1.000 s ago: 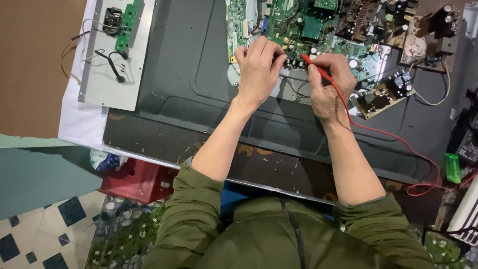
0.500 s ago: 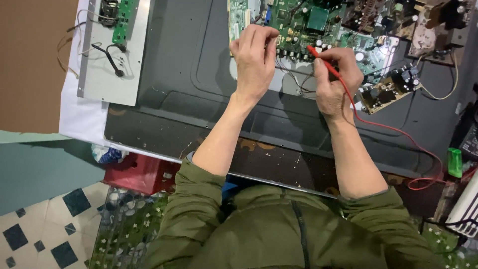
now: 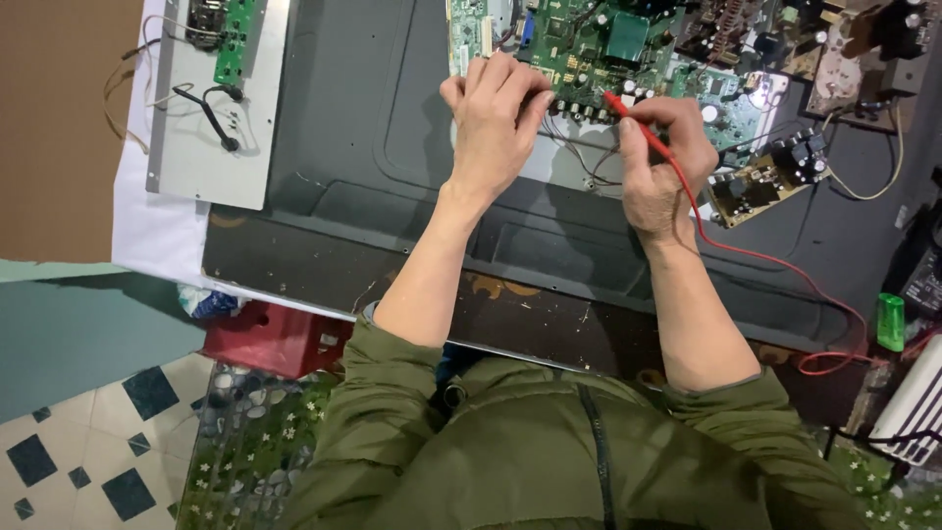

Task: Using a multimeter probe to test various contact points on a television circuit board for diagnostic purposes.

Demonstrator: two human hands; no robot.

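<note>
A person in an olive green jacket [image 3: 549, 451] is leaning over a dark grey metal back panel [image 3: 353, 128] and working on a green circuit board [image 3: 599, 44] lying at its top edge, crowded with small capacitors, chips and a square teal component. The right hand [image 3: 662, 162] is pinching a red test probe [image 3: 638, 128] between thumb and fingers, its tip touching the lower edge of the circuit board, while the red lead [image 3: 775, 260] is trailing down across the panel toward the right. The left hand [image 3: 496, 118] is resting palm down on the board's left part, fingers held close together and curled over the edge; whether it is gripping anything under them cannot be told. A smaller brown board [image 3: 770, 177] is lying just to the right of the right hand, and a grey plate with a small green board [image 3: 221, 108] is sitting well apart at the left, beside a white cloth [image 3: 147, 236]
</note>
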